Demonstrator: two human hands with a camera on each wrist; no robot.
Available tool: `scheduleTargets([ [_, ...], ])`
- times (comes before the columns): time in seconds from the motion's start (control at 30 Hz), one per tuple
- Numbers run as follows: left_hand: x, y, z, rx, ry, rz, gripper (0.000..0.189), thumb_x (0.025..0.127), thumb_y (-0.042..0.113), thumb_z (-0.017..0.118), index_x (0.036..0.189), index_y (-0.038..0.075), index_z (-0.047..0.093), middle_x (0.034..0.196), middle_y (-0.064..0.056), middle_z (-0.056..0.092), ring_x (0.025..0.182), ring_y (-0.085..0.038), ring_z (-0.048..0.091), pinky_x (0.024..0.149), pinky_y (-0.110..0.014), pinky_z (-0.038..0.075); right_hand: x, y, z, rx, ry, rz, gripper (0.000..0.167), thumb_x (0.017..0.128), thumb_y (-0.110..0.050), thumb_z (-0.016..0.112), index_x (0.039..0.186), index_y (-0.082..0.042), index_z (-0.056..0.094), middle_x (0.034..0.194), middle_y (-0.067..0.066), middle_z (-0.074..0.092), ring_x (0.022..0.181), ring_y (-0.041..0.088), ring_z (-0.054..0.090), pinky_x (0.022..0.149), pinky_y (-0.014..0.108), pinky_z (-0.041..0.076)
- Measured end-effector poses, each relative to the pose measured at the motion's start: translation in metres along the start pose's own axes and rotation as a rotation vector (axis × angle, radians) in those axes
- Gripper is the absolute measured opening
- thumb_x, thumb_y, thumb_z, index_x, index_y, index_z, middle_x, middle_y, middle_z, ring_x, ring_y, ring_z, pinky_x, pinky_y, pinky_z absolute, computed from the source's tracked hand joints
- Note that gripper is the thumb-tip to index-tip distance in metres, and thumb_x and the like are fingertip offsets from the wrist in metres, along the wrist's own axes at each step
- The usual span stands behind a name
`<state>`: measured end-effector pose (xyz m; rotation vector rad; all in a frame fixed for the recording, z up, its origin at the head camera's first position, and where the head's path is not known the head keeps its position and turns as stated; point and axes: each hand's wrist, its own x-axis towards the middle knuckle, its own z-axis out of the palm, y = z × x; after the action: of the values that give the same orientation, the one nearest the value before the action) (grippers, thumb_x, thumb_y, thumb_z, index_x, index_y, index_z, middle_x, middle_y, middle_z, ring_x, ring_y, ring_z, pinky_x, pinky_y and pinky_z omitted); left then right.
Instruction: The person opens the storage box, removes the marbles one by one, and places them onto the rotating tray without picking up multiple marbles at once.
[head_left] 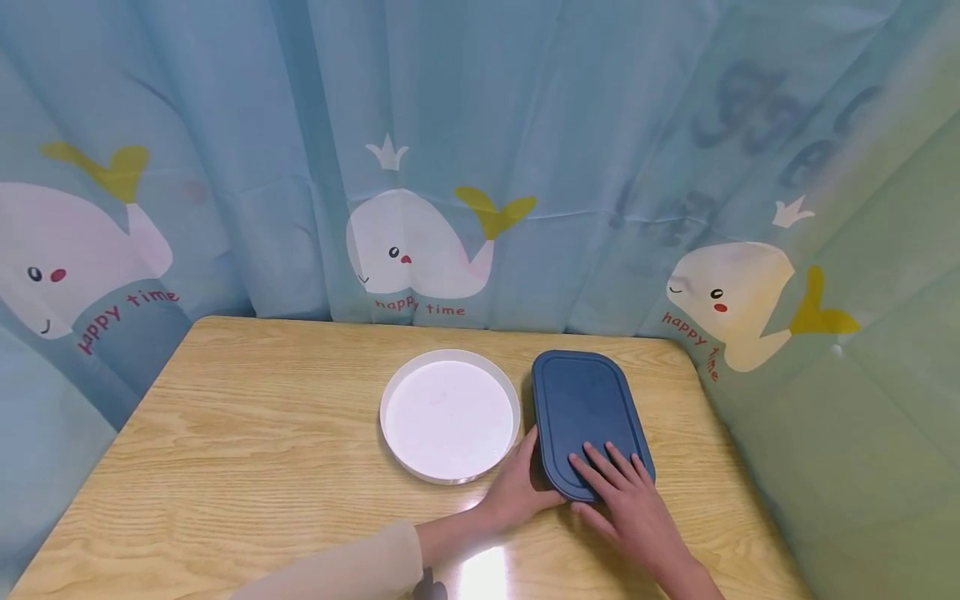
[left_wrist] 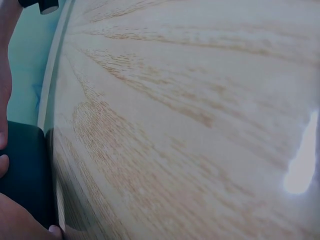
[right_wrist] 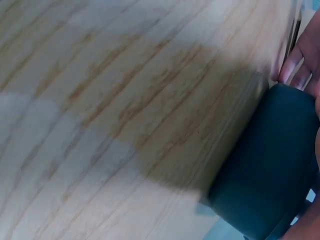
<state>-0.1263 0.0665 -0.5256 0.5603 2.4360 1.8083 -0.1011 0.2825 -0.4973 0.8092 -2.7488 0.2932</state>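
A dark blue rectangular box with a lid (head_left: pixel 581 396) lies at the right of the wooden table. My left hand (head_left: pixel 517 496) holds its near left corner, fingers along the left side and thumb at the near edge. On top of the lid rests my right hand (head_left: pixel 633 512), its fingers spread and fairly straight, the thumb by the near edge. Part of the box (left_wrist: pixel 22 172) shows at the left of the left wrist view. In the right wrist view the box (right_wrist: pixel 265 160) fills the lower right. Its contents are hidden.
A round white tray (head_left: pixel 450 417) with a low rim stands just left of the box, close to my left hand. Blue curtains (head_left: pixel 247 225) printed with whales hang behind the wooden table (head_left: pixel 262 425) and along its right side.
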Motion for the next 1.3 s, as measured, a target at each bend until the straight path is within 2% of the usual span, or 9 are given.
scheduleTargets([
  [0.1,0.0001,0.0008,-0.0002,-0.015,-0.001,0.015,0.104,0.077,0.028,0.086,0.158,0.009,0.023,0.155,-0.013,0.038,0.138,-0.028,0.04,0.111,-0.041,0.035,0.0002,0.0006,0.001,-0.015,0.007,-0.01,0.06,0.088,-0.049,0.07,0.143,-0.026,0.058,0.146,0.007,0.053,0.134,0.041,0.045,0.102,0.068,0.033],
  [0.33,-0.0007,0.002,-0.0011,-0.004,-0.01,-0.02,0.104,0.078,0.028,0.085,0.158,0.005,0.022,0.156,-0.016,0.035,0.14,-0.031,0.037,0.112,-0.043,0.034,0.0018,0.001,0.002,-0.006,0.01,-0.004,0.06,0.087,-0.049,0.071,0.141,-0.025,0.06,0.145,0.007,0.054,0.133,0.042,0.046,0.102,0.069,0.033],
  [0.53,0.0007,0.0029,-0.002,0.001,-0.007,-0.014,0.103,0.077,0.025,0.086,0.157,0.004,0.024,0.154,-0.016,0.038,0.139,-0.03,0.039,0.113,-0.042,0.033,0.0032,-0.0008,-0.0007,0.012,0.008,0.01,0.058,0.088,-0.047,0.071,0.142,-0.027,0.059,0.145,0.007,0.054,0.133,0.042,0.045,0.101,0.069,0.033],
  [0.83,-0.0009,0.0037,-0.0031,0.048,-0.011,-0.026,0.103,0.076,0.023,0.086,0.155,-0.001,0.024,0.153,-0.021,0.038,0.139,-0.033,0.039,0.112,-0.042,0.034,0.0018,-0.0001,-0.0015,0.012,0.019,-0.01,0.058,0.092,-0.044,0.067,0.145,-0.024,0.055,0.147,0.008,0.052,0.134,0.042,0.044,0.101,0.068,0.034],
  [0.93,-0.0013,0.0035,-0.0034,0.044,-0.009,-0.019,0.103,0.076,0.022,0.086,0.155,-0.001,0.024,0.153,-0.021,0.038,0.139,-0.034,0.039,0.112,-0.043,0.035,0.0013,0.0011,-0.0006,-0.009,0.041,-0.034,0.055,0.097,-0.047,0.058,0.145,-0.021,0.054,0.147,0.009,0.052,0.133,0.041,0.045,0.101,0.067,0.036],
  [1.13,-0.0023,0.0053,-0.0035,0.048,-0.009,-0.05,0.104,0.076,0.023,0.086,0.155,-0.002,0.023,0.154,-0.023,0.035,0.14,-0.035,0.037,0.112,-0.044,0.035,0.0026,0.0024,0.0019,-0.112,0.124,-0.15,0.064,0.107,-0.054,0.025,0.139,-0.01,0.059,0.14,0.016,0.056,0.124,0.045,0.053,0.092,0.066,0.046],
  [1.3,-0.0029,0.0064,-0.0028,0.036,-0.027,-0.096,0.105,0.078,0.025,0.084,0.156,-0.003,0.02,0.157,-0.024,0.03,0.143,-0.036,0.033,0.113,-0.046,0.033,0.0047,0.0001,-0.0001,-0.138,0.181,-0.248,0.061,0.11,-0.042,0.019,0.133,-0.004,0.061,0.132,0.021,0.061,0.114,0.047,0.059,0.083,0.063,0.051],
])
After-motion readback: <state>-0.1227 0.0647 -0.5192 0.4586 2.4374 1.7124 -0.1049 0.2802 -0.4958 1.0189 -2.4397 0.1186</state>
